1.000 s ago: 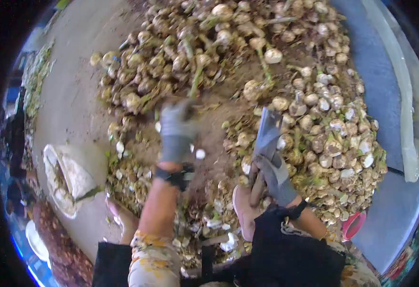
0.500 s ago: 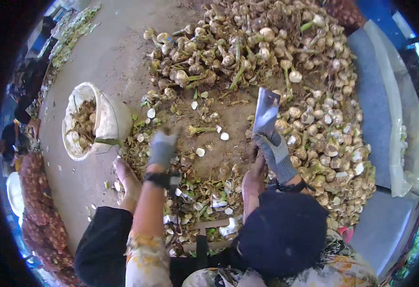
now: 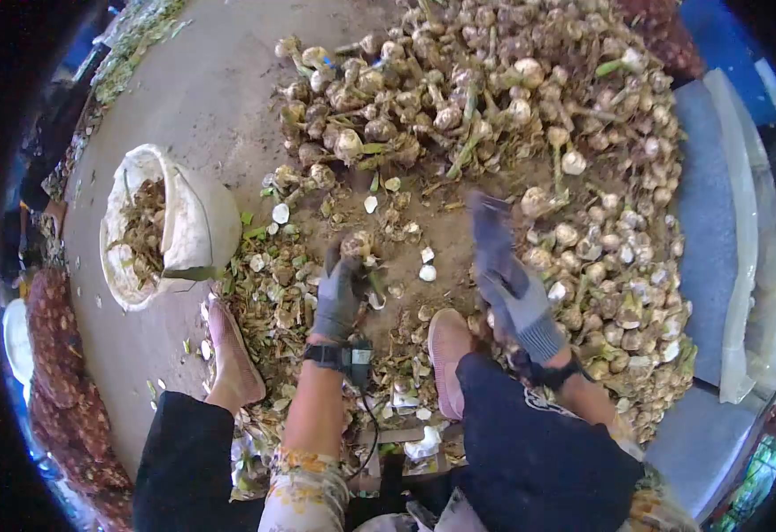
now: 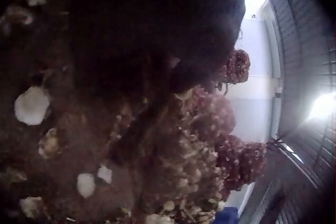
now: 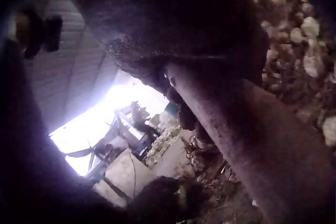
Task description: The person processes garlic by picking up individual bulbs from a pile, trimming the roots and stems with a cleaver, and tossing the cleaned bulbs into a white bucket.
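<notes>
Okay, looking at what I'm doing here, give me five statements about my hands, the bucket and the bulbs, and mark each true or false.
1. The left hand holds a bulb. True.
2. Both hands are without gloves. False: both wear grey gloves.
3. The right hand holds a flat, blade-like tool, blurred in the head view. True.
4. The bucket is on the person's right. False: the white bucket is on the person's left.
5. A large heap of bulbs lies on the ground ahead of the person. True.
</notes>
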The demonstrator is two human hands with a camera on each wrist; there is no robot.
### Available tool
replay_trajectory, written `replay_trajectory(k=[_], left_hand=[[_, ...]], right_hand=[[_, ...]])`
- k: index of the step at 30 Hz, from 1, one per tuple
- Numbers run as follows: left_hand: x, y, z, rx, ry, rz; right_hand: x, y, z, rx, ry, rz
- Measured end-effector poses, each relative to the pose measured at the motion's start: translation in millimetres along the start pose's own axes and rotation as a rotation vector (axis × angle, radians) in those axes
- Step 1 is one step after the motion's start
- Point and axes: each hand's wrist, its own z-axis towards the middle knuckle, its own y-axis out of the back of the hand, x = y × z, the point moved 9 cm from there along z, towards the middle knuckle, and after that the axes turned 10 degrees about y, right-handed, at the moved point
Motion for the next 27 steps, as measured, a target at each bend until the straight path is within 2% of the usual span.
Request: replay_trajectory(k=[1, 3, 4, 6, 7, 8, 10, 13, 16, 19, 21, 24, 25, 26, 27], left_hand=[[-2.9, -2.8, -0.8, 0.041, 0.036, 0.008], [-11.2, -12.4, 0.7, 0.131, 0.113, 0.019], [-38.2, -72.3, -12.1, 0.204, 0.103, -0.07], [-28.6, -76.0, -4.6, 0.377, 0.25, -0.048], [-21.8, -78.7, -3.7, 0.467, 0.323, -0.043], [-16.1, -72.5, 4.6, 0.14, 0.25, 0.034], [-21.1, -80.0, 13.5, 0.166, 0.129, 0.312], [-10.4, -59.9, 28.3, 0.194, -0.029, 0.796], [-7.0, -60.9, 26.4, 0.201, 0.037, 0.685], [-12.3, -65.6, 21.9, 0.228, 0.033, 0.693], [-10.4, -57.5, 17.7, 0.178, 0.064, 0.719], [-7.9, -56.0, 13.3, 0.117, 0.129, 0.554], [-5.9, -59.4, 10.1, 0.103, 0.158, 0.463], [-14.2, -80.0, -1.5, 0.127, 0.292, 0.628], [-22.0, -88.8, -14.4, 0.146, 0.092, 0.707]], right_hand=[[18.5, -21.1, 20.4, 0.163, 0.064, -0.102], [35.0, -49.9, 50.2, 0.271, 0.193, -0.392], [47.8, -56.3, 58.9, 0.25, 0.306, -0.453], [71.1, -60.5, 70.9, 0.187, 0.535, -0.595], [70.5, -60.2, 75.1, 0.19, 0.553, -0.661], [69.3, -60.5, 77.8, 0.199, 0.571, -0.729], [67.5, -58.1, 77.7, 0.239, 0.596, -0.77], [73.5, -52.9, 66.3, 0.201, 0.683, -0.762], [63.8, -58.4, 60.4, 0.324, 0.588, -0.774], [69.4, -62.5, 54.4, 0.294, 0.669, -0.736], [69.3, -64.5, 52.2, 0.308, 0.659, -0.727], [55.1, -67.4, 54.0, 0.339, 0.605, -0.743], [43.9, -65.7, 53.5, 0.352, 0.574, -0.757], [12.1, -59.3, 53.4, 0.353, 0.426, -0.778], [-28.6, -51.2, 56.8, 0.346, 0.291, -0.802]])
